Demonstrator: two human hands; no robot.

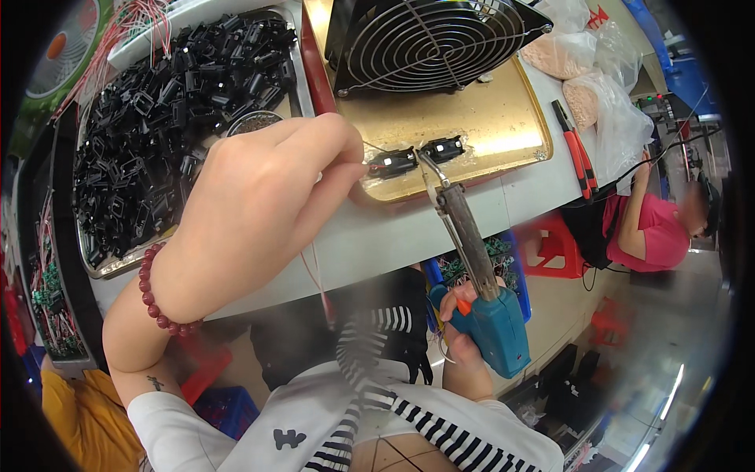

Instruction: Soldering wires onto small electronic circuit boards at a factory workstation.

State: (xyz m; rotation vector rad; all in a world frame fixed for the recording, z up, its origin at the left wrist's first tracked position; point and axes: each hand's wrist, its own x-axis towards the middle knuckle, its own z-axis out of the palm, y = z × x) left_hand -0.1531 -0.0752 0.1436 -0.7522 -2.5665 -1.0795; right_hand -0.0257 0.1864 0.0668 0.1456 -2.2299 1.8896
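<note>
My left hand (259, 177) reaches over the table with thumb and forefinger pinched on a thin wire (318, 277). Its loose length, reddish and pale, hangs below my palm. The pinched end meets a small black plastic housing (393, 163) lying on a gold-coloured metal plate (503, 118). Just right of it lies a second black housing (445, 149). In my right hand (465, 350), fingers wrapped round the handle, is a soldering gun (503, 330) with a teal body and orange trigger. Its bent metal tip sits between the two housings; whether it touches either is hard to tell.
A black fan with a wire grille (444, 51) stands behind on the plate. To the left, a tray holds heaped black housings (157, 141) and a small round tin (255, 123). Red-handled pliers (578, 149) lie right, beside plastic bags (582, 102). A person in pink (661, 236) sits farther right.
</note>
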